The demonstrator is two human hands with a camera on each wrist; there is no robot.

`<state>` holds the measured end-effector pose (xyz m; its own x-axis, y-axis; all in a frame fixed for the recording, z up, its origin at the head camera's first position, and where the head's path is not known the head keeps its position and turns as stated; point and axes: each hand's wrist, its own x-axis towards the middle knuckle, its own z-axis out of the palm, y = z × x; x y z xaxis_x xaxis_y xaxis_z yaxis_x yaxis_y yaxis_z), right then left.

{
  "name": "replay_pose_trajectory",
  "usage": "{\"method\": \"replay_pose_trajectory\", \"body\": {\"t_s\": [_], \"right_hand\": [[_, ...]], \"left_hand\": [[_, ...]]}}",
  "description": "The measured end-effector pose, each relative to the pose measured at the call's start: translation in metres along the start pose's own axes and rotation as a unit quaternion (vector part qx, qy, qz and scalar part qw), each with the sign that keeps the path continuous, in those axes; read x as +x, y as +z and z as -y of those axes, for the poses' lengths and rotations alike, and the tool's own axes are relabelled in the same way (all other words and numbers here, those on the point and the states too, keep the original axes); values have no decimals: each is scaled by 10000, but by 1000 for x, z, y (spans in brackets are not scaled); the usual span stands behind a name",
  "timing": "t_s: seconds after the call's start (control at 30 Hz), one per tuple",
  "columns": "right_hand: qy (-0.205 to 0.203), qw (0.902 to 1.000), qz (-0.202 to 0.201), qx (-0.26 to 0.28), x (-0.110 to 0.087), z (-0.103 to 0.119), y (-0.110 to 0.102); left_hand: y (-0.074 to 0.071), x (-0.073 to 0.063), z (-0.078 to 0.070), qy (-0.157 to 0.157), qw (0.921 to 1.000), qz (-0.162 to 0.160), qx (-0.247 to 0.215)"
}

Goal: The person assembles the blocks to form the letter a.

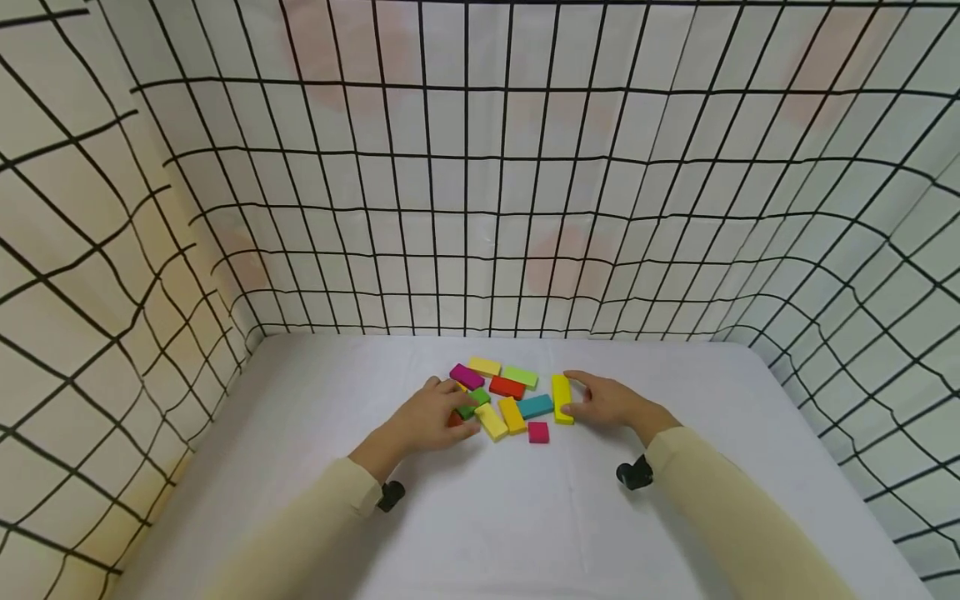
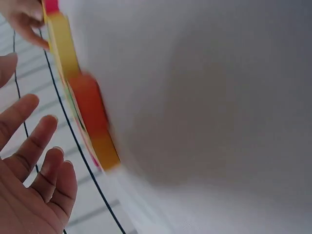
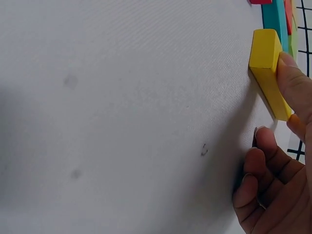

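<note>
My right hand [image 1: 611,402] pinches a bright yellow block [image 1: 562,399] at the right end of a loose cluster. In the right wrist view the thumb presses the near side of that block, and an index fingertip shows at its far end. My left hand [image 1: 429,418] hovers over the cluster's left side with fingers spread and loosely bent, partly hiding green [image 1: 480,397] and orange-red blocks [image 2: 90,105]. Between the hands lie a pale yellow block [image 1: 491,422], an orange-yellow block [image 1: 512,415], a teal block [image 1: 536,407] and a small pink block [image 1: 537,432].
Behind these lie a magenta block [image 1: 467,376], a red block [image 1: 507,387], a light green block [image 1: 520,377] and another pale yellow block [image 1: 484,367]. A white cloth covers the table [image 1: 495,517]. Black wire grid [image 1: 465,208] over white sheeting encloses the back and sides.
</note>
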<state>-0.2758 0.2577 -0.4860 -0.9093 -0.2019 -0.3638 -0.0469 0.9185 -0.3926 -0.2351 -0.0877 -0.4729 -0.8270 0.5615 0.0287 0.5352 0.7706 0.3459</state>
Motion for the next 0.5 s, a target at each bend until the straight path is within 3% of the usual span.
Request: {"method": "replay_pose_trajectory", "body": {"t_s": [0.13,0.27,0.5], "right_hand": [[54,10000,48,63,3,3,-2],[85,9998,53,148,7,8,-1],[220,9983,132,531,11,11,0]], "left_hand": [[10,10,-21,282,9995,67,-148],[19,22,-42,316,9992,192,-124],[33,41,-69,254,9983,257,465]]}}
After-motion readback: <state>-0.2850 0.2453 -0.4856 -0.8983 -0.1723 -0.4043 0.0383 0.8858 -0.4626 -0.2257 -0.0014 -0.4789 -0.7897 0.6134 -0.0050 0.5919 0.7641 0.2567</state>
